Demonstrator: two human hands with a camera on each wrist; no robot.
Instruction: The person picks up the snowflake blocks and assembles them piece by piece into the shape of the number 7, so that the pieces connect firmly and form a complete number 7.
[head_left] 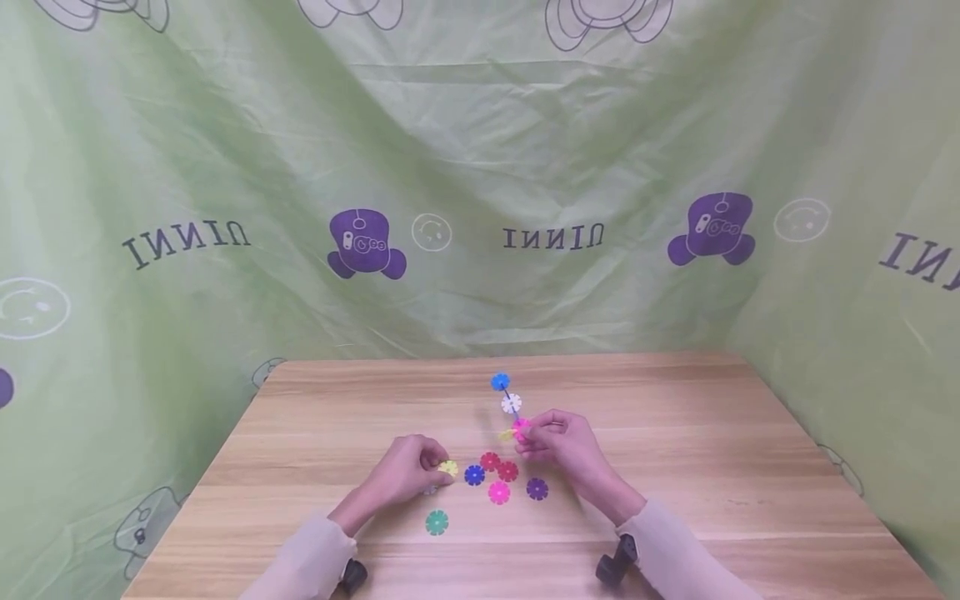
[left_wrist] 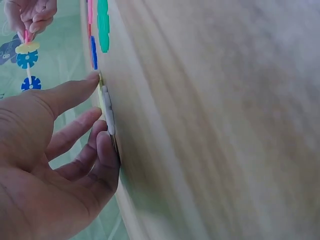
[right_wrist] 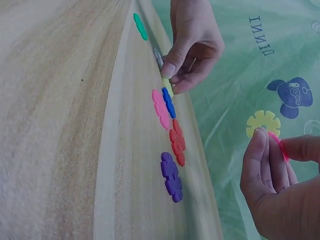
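Observation:
My left hand rests low at the table and pinches a yellow snowflake disc between thumb and fingers. A pale grey disc lies against it, partly under the fingers. Raised above the table, my right hand pinches a pink disc at the lower end of a chain of interlocked snowflake discs. A yellow disc joins the pink one. Farther up the chain are a white disc and a blue disc at the tip; other links show only edge-on.
Between the hands lie a dark blue disc, two red discs, a pink disc and a purple disc. Nearer the front is a green disc. Green patterned cloth hangs behind and beside the wooden table.

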